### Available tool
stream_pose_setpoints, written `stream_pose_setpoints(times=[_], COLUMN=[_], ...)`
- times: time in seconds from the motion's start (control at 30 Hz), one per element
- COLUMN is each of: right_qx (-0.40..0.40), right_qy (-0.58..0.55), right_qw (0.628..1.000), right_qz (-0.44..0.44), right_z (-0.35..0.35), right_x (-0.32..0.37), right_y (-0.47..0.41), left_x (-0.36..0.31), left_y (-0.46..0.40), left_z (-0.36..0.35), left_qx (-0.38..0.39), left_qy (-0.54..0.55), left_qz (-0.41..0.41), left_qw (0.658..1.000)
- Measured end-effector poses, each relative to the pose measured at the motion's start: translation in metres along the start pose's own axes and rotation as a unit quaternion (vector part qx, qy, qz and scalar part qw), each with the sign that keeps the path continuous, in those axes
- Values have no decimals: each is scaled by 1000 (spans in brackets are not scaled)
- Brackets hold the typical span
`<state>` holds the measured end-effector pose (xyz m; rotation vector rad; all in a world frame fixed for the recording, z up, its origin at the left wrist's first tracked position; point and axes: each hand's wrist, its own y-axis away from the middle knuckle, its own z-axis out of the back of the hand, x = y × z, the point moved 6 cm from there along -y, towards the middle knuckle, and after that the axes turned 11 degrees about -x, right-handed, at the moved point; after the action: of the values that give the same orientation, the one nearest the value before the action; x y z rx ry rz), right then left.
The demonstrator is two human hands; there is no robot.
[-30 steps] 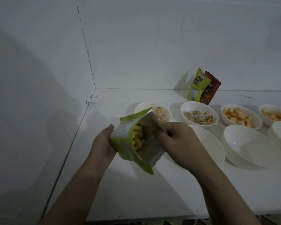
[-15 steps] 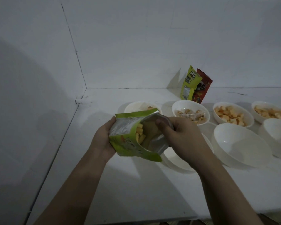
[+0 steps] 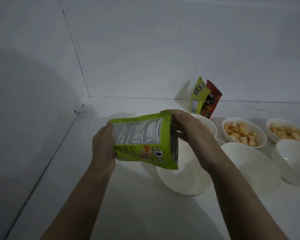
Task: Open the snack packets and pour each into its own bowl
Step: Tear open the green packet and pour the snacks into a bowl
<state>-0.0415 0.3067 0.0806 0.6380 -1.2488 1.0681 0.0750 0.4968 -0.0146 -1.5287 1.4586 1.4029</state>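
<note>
- Green packet (image 3: 144,141) tipped sideways, mouth at 3 o'clock, over empty bowl (image 3: 184,179).
- Left hand (image 3: 103,148) grip curled on its base; right hand (image 3: 192,135) grip pinches the mouth (contents unseen).

in my left hand (image 3: 103,149) and right hand (image 3: 196,135) the packet (image 3: 145,141) lies sideways above the nearest bowl (image 3: 184,179). two more bowls (image 3: 249,163) sit to its right, filled bowls (image 3: 243,132) behind them, two packets (image 3: 200,97) against the back wall.
</note>
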Motion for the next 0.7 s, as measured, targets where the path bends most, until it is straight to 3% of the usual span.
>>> stream_pose_setpoints(times=[0.17,0.27,0.5,0.7], right_qx=[-79,-72,-71,-81], right_qy=[5,29,200,217], right_qw=[997,997,975,970], right_qz=[18,-17,58,75], right_z=[11,19,32,42], right_x=[-10,-31,-50,-54], right_y=[-12,-19,-25,-19], left_x=[-8,-11,-20,-22], left_y=[6,14,27,33], left_z=[-3,-6,-15,-19], left_qx=[-42,-53,-57,-56], left_qy=[-19,-41,-85,-108], left_qz=[-96,-137,-205,-227], left_qw=[994,988,973,966])
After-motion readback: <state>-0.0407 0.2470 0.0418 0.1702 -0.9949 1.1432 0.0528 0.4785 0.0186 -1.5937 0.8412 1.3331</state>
